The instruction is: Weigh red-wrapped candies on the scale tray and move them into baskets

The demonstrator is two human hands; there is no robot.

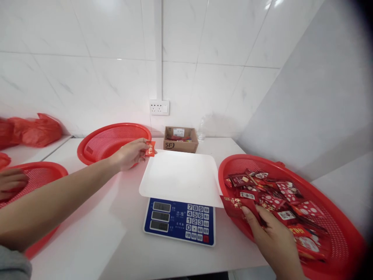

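My left hand [131,153] reaches out over the table and pinches a small orange-red sachet [150,149] at the far left corner of the scale's white tray [180,177]. My right hand [272,235] rests on the near rim of the right red basket [335,217], fingers closed on a dark red packet [237,205]. That basket holds several red and white snack packets [279,194]. The blue-faced digital scale [180,221] sits below the tray with its keypad towards me.
An empty red mesh basket [112,142] stands behind my left hand. Another red basket [37,177] lies at the left edge, with another person's hand [10,182] on it. A small cardboard box [180,139], a wall socket [159,107] and red plastic bags [32,130] are at the back.
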